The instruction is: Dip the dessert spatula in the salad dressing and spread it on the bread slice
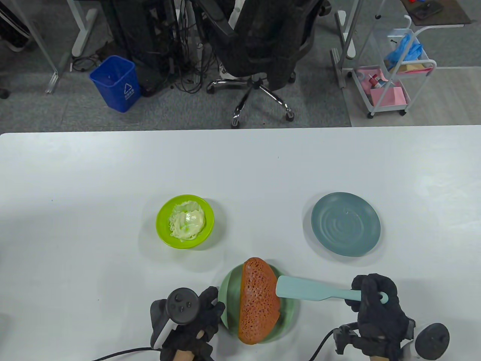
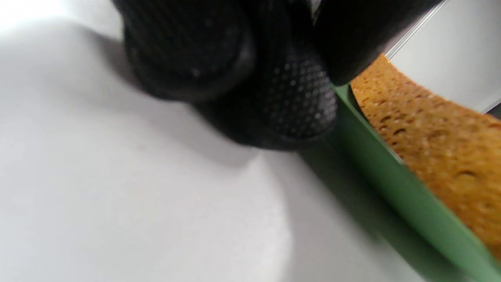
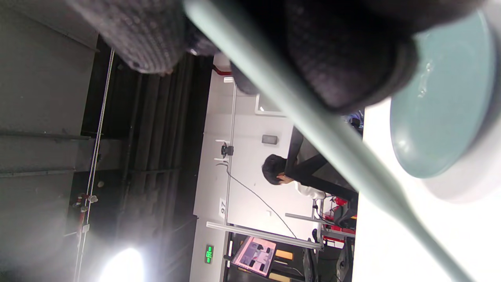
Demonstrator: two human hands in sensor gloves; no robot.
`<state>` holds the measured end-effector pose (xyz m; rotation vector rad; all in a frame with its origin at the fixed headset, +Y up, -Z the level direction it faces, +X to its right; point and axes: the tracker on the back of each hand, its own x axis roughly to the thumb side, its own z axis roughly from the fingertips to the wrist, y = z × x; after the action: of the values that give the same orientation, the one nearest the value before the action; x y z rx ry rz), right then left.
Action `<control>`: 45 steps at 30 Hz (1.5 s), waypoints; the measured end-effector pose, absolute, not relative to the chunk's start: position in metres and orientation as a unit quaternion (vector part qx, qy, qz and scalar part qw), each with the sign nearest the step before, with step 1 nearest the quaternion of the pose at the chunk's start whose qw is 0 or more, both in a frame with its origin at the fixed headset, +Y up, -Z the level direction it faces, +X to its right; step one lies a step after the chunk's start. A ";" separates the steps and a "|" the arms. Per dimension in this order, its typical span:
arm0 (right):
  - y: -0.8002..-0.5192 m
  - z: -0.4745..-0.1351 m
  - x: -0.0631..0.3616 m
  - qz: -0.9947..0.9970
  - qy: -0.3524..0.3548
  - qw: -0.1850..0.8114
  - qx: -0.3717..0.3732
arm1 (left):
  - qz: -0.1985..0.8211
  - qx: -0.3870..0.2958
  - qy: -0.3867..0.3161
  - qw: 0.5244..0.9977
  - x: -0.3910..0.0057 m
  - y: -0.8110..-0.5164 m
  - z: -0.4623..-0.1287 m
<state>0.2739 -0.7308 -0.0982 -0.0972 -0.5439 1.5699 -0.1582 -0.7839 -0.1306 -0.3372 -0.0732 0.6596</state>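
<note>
Right hand point(image 1: 375, 304) curled around pale teal silicone spatula point(image 1: 315, 291), blade over brown porous bread slice point(image 1: 259, 301). Left hand point(image 1: 195, 319) fingers touching round green plate point(image 1: 227, 297) rim; grip unclear.

Bread slice point(image 1: 259, 301) porous, rough (orange-brown); spatula point(image 1: 300, 288) smooth matt plastic

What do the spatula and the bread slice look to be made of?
Spatula: probably silicone or matte plastic, pale teal, smooth, no shine. Bread slice: looks like a foam or sponge prop, orange-brown, riddled with open pores in the left wrist view; real bread can't be ruled out.
</note>
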 end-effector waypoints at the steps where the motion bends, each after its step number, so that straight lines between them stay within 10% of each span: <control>1: -0.731 -0.098 0.274 0.697 -0.241 0.674 -0.044 | 0.322 -0.165 -0.036 0.931 -0.158 -0.784 -0.131; 25: -0.745 -0.106 0.233 0.680 -0.194 0.704 0.067 | 0.324 -0.166 -0.035 0.931 -0.158 -0.784 -0.130; 45: -0.731 -0.097 0.254 0.712 -0.231 0.663 -0.021 | 0.327 -0.168 -0.034 0.929 -0.159 -0.784 -0.131</control>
<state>0.2535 -0.7305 -0.0968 -0.0484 -0.5216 1.6086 -0.1590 -0.7845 -0.1307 -0.3436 -0.0693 0.6702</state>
